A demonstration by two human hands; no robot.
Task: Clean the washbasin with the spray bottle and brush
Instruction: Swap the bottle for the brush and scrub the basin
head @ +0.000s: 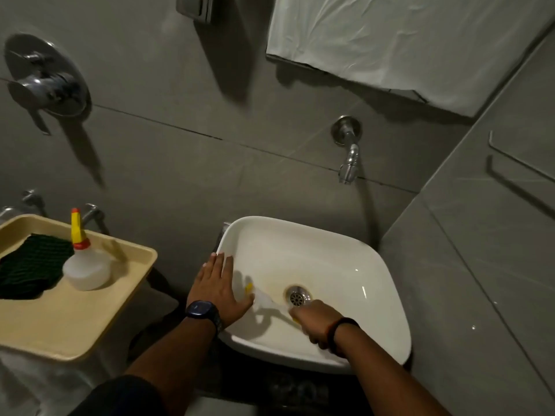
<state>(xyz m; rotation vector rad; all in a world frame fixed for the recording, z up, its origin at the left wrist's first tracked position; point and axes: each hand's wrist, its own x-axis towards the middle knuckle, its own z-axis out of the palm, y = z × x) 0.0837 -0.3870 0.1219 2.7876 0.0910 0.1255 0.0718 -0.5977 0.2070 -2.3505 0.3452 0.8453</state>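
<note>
A white washbasin [345,256] hangs on the grey wall, with a metal drain [297,296] in its bottom. My right hand [313,322] is closed around a brush [264,300] with a yellow and white head, blurred, lying across the basin's lower left beside the drain. My left hand [217,288] rests flat with spread fingers on the basin's left rim; a dark watch is on that wrist. The spray bottle [85,265], translucent with a yellow and red nozzle, stands on a beige tray [90,319] to the left, untouched.
A dark green cloth [28,265] lies on the tray's far left. A chrome tap [348,157] juts from the wall above the basin. A round chrome mixer [45,76] sits upper left. A white covered panel [405,40] hangs upper right; a grey side wall stands right.
</note>
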